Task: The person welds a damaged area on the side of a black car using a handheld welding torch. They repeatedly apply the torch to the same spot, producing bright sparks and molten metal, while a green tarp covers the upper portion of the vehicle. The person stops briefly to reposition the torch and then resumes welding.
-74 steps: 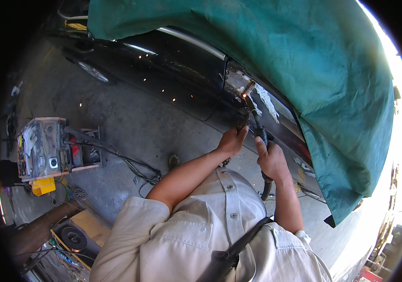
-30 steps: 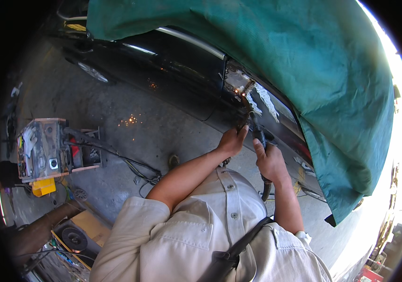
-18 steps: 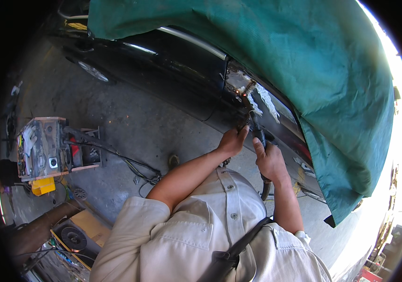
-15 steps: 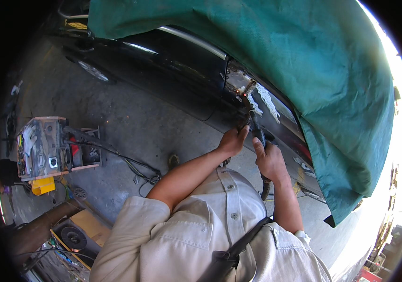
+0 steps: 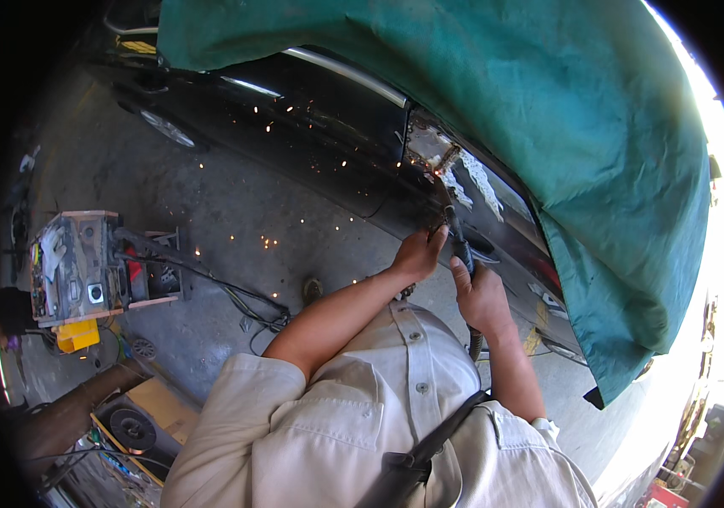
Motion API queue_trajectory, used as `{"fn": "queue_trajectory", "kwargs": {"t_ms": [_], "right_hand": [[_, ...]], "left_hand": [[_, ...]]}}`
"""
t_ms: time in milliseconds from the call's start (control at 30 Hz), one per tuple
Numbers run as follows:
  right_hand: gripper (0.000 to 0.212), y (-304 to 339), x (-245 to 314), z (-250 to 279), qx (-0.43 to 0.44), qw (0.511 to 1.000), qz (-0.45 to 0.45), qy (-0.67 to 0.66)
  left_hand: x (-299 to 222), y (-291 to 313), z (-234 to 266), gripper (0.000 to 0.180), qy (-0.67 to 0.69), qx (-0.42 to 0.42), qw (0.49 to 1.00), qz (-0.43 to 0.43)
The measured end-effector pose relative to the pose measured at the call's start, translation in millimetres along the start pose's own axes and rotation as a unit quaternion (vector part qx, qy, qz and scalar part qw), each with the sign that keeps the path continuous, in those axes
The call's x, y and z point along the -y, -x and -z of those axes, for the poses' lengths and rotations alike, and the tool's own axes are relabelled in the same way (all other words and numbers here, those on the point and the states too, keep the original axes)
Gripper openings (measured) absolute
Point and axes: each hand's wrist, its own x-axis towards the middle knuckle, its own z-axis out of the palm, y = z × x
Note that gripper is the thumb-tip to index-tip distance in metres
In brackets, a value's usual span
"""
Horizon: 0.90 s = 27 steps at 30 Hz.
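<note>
Sparks [image 5: 269, 243] scattering off black car door panel [image 5: 353, 161]; right hand [image 5: 480, 296] clenched round black welding torch [image 5: 455, 233], left hand [image 5: 417, 252] half-curled, steadying it; green fabric cover [image 5: 548, 110] just above could scorch.

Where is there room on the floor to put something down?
Bare concrete floor lies between the black car and the welding machine. It is crowded lower left, with cables and a box, and where both hands hold the welding torch.

Grey concrete floor [image 5: 235, 212]: welding machine [image 5: 82, 267], black cables [image 5: 243, 305], cardboard box [image 5: 146, 415] on it.
</note>
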Motion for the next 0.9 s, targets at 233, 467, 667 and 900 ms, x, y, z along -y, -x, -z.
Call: {"fn": "queue_trajectory", "kwargs": {"t_ms": [233,467,667,900], "right_hand": [[0.058,2.8,3.4,-10.0,0.024,0.997,-0.052,0.044],[0.063,-1.5,3.6,-12.6,0.011,0.997,-0.045,0.059],[0.066,-5.1,-0.7,-16.7,-0.014,0.997,-0.025,0.071],[0.067,-7.6,-3.9,-19.6,-0.027,0.997,-0.013,0.077]], "left_hand": [[15.7,-6.4,-5.2,0.057,-0.015,-0.018,0.999,-0.038],[3.5,-0.2,-0.2,0.052,0.005,-0.011,1.000,-0.019],[-5.5,2.6,4.4,0.046,-0.021,0.003,1.000,-0.022],[10.4,-5.0,0.4,0.042,-0.045,0.023,0.998,-0.033]]}}
